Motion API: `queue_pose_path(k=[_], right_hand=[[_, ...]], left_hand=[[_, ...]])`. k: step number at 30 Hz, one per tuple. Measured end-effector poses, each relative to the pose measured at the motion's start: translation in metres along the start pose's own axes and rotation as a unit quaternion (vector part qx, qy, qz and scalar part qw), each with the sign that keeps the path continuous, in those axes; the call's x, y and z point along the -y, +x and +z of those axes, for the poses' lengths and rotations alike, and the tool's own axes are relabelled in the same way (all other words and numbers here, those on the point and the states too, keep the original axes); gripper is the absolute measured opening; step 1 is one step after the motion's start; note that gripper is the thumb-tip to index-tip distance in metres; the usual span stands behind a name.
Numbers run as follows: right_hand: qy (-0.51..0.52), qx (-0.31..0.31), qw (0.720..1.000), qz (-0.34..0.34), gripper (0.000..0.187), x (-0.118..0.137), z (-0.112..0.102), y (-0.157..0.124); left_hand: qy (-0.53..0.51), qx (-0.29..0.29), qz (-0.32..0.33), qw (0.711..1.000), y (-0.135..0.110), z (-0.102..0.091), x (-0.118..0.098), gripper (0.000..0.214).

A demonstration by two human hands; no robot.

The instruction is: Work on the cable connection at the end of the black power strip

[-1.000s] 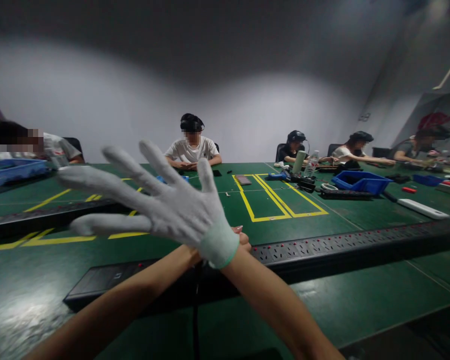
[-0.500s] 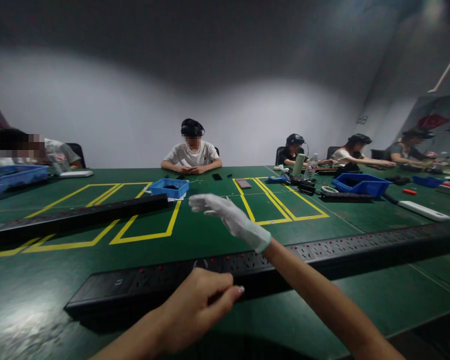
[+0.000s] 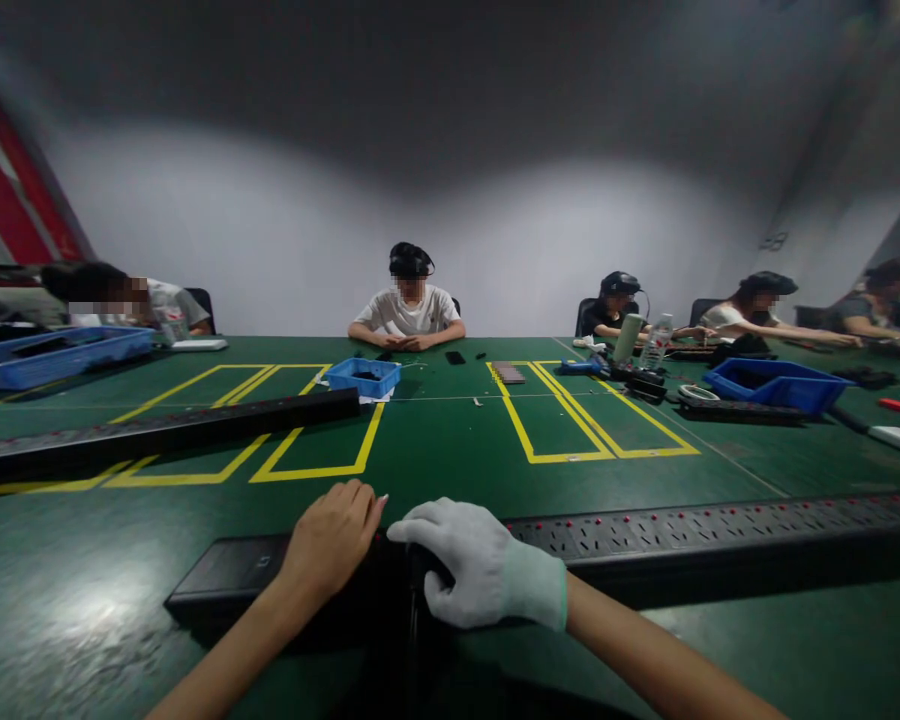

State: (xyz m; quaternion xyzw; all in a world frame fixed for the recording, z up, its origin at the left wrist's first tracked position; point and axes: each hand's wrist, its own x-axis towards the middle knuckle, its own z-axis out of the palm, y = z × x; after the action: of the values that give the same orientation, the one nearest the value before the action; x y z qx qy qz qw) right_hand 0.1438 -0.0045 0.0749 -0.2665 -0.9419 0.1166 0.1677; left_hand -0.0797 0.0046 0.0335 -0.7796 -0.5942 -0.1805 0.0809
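A long black power strip [image 3: 645, 540], with rows of sockets and small red dots on top, lies across the near part of the table. My bare left hand [image 3: 334, 535] is closed over it near its left end, its fingertips partly hidden. Just right of it, my white-gloved right hand [image 3: 461, 560] is wrapped around a black plug [image 3: 426, 562] at the strip's top. A dark cord [image 3: 414, 620] hangs from the plug toward me. The plug's far end is hidden, so I cannot tell whether it sits in a socket.
Another black strip [image 3: 195, 425] lies farther left. A small blue bin [image 3: 362, 378] stands beyond it, a larger blue tray [image 3: 82, 350] at far left, and a blue bin [image 3: 780, 385] at right. Yellow tape outlines [image 3: 570, 458] mark the green table. Several people sit around it.
My gloved right hand has come down from above the table onto the black plug and closed on it. My left hand has shifted left and forward onto the strip. The view has turned left.
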Motion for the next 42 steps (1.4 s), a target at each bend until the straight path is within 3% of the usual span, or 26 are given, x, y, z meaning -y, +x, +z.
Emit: queue_pose_path(k=[3, 5, 7, 13, 22, 29, 32, 42], right_hand=[[-0.147, 0.016, 0.989, -0.009, 0.038, -0.001, -0.002, 0.005], [-0.209, 0.028, 0.977, -0.025, 0.048, -0.004, 0.002, 0.008], [-0.237, 0.027, 0.971, -0.024, 0.055, -0.008, 0.011, 0.014], [-0.23, -0.01, 0.97, 0.072, 0.04, -0.009, 0.036, 0.03], [-0.216, -0.028, 0.972, 0.086, 0.029, -0.012, 0.038, 0.03], [-0.205, -0.025, 0.974, 0.093, 0.028, -0.014, 0.041, 0.032], [-0.198, -0.024, 0.976, 0.091, 0.027, -0.016, 0.042, 0.032], [-0.185, -0.023, 0.979, 0.087, 0.026, -0.015, 0.042, 0.031]], left_hand=[[-0.012, 0.09, -0.032, 0.995, 0.014, 0.01, -0.005, 0.04], [-0.021, 0.135, -0.046, 0.99, 0.018, 0.016, -0.009, 0.044], [-0.031, 0.169, -0.043, 0.984, 0.019, 0.019, -0.011, 0.046], [-0.044, 0.215, -0.035, 0.975, 0.019, 0.015, -0.009, 0.051], [-0.05, 0.168, -0.04, 0.984, 0.0, 0.015, -0.015, 0.047], [-0.01, 0.016, 0.056, 0.998, -0.018, 0.044, 0.001, 0.037], [0.01, -0.022, 0.078, 0.997, -0.019, 0.048, 0.003, 0.036], [0.006, -0.02, 0.07, 0.997, -0.015, 0.036, -0.002, 0.037]])
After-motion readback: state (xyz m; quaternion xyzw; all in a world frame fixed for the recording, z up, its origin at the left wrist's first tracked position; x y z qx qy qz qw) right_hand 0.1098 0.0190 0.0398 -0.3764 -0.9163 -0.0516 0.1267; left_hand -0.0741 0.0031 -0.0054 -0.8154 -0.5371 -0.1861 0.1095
